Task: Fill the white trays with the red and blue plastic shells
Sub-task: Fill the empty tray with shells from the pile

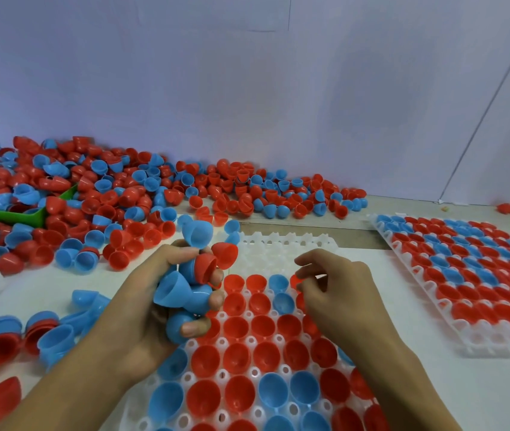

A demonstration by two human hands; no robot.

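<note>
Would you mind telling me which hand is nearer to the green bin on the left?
Left. The left hand, gripping a bunch of shells, lies to the right of the green bin and nearer the camera; the right hand is further right, over the near tray.

Near tray: lower rows cut off at six o'clock, cells under right hand hidden. Green bin mostly buried at nine o'clock.

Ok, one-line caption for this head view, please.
Left hand grips a bunch of red and blue shells while right hand seats one in the half-filled white tray.
</note>
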